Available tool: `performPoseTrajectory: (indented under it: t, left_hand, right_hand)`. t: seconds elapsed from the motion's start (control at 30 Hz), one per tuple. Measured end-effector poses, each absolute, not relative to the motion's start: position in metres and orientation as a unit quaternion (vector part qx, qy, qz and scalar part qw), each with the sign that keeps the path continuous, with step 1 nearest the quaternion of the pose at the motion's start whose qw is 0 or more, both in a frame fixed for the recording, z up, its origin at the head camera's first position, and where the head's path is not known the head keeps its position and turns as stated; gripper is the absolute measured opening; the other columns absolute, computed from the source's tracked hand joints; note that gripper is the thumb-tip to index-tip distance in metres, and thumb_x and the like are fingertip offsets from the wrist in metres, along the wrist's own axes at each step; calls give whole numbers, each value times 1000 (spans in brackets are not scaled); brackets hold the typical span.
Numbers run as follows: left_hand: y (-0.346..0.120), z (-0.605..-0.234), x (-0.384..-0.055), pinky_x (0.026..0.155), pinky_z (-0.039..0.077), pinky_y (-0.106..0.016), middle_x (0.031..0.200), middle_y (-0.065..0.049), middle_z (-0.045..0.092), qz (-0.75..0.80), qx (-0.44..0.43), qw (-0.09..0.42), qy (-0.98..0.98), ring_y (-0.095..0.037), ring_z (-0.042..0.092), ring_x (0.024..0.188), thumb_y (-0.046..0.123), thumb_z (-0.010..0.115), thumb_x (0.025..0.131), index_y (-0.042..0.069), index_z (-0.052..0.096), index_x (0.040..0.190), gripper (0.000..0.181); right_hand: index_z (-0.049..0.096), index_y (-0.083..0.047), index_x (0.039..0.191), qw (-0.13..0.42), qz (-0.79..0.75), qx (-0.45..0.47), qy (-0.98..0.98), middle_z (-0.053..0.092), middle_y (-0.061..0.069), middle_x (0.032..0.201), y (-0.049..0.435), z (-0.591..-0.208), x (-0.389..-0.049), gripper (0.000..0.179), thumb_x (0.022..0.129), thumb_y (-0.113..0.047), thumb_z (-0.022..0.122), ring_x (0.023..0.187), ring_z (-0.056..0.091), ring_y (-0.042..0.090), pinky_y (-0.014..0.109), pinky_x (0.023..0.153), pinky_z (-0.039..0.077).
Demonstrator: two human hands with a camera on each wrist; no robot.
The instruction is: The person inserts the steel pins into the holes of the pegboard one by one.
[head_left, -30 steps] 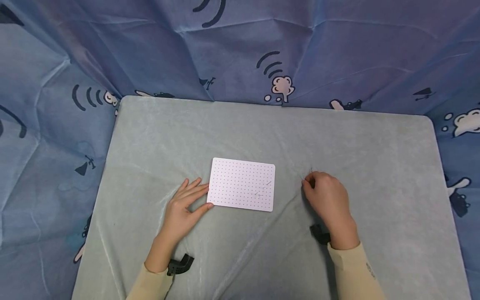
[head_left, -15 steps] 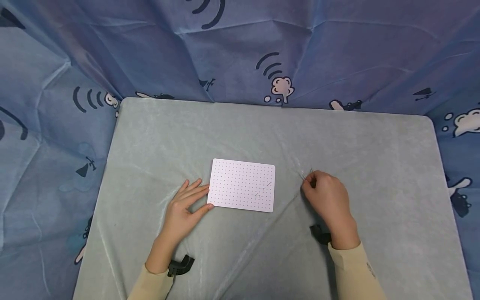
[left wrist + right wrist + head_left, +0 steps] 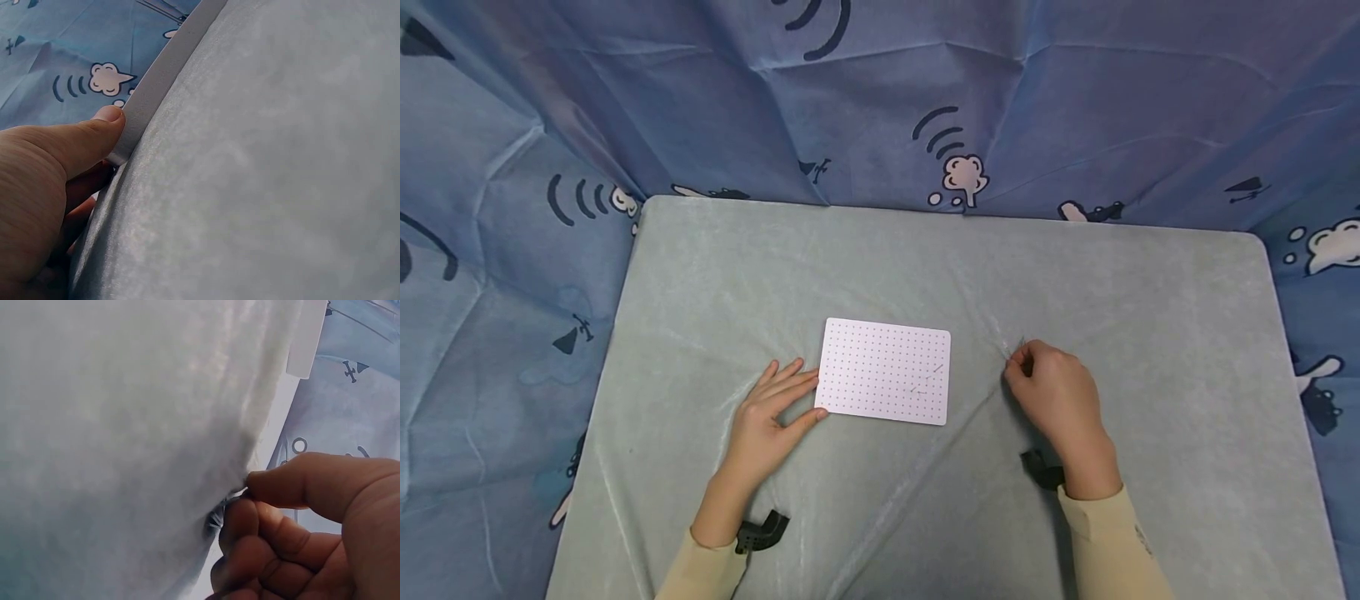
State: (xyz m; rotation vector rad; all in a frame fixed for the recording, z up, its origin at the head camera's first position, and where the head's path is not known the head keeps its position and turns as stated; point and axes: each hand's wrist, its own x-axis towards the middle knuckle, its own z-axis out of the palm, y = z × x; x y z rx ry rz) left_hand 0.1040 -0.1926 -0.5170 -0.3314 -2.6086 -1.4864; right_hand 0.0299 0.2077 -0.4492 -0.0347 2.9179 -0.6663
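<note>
A white pegboard (image 3: 872, 367) with rows of small holes lies mid-table in the head view. Several thin metal pins (image 3: 937, 367) show on its right part. My left hand (image 3: 760, 425) has its fingers spread and fairly straight, fingertips at the board's left edge and thumb at the near left corner. Right of the board, my right hand (image 3: 1060, 396) is low over the cloth, thumb and forefinger pinched together on a thin metal pin. More shiny slivers (image 3: 215, 519) lie by its fingertips in the right wrist view; their number is unclear.
A grey cloth (image 3: 880, 267) with some creases covers the table. Blue patterned curtains (image 3: 880, 100) hang behind it and along both sides. Black wrist mounts (image 3: 762, 532) sit under both sleeves.
</note>
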Motion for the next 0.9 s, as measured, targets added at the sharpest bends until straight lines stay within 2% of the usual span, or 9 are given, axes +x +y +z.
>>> performPoseTrajectory:
  t: [0.23, 0.5, 0.73, 0.9]
  left_hand:
    - [-193, -517, 105, 134, 28, -47, 137, -4, 75, -490, -109, 61, -863, -30, 60, 145, 17, 98, 84, 4, 80, 130, 51]
    - [-194, -518, 106, 135, 28, -47, 136, -4, 76, -486, -105, 61, -865, -29, 60, 144, 16, 98, 84, 5, 80, 129, 50]
    - [-192, -517, 105, 135, 28, -47, 137, -3, 75, -486, -105, 58, -866, -30, 59, 145, 18, 98, 84, 5, 80, 131, 52]
    - [-192, -516, 104, 135, 28, -47, 138, -3, 75, -487, -104, 57, -865, -29, 59, 145, 18, 97, 84, 5, 80, 131, 52]
  right_hand:
    - [70, -3, 91, 69, -230, -17, 971, 67, 8, 75, 208, -446, 31, 13, 101, -11, 67, 58, 55, 21, 36, 54, 47]
    - [69, -9, 88, 29, -282, -50, 958, 64, 2, 74, 202, -439, 34, 10, 97, -6, 69, 62, 55, 18, 32, 57, 46]
    - [73, -5, 95, -5, -314, -82, 946, 67, 0, 78, 192, -428, 40, 2, 95, -3, 73, 65, 57, 14, 27, 57, 49]
    - [73, -9, 97, -15, -337, -105, 935, 65, -2, 78, 187, -423, 43, 11, 94, 2, 74, 64, 55, 11, 23, 55, 47]
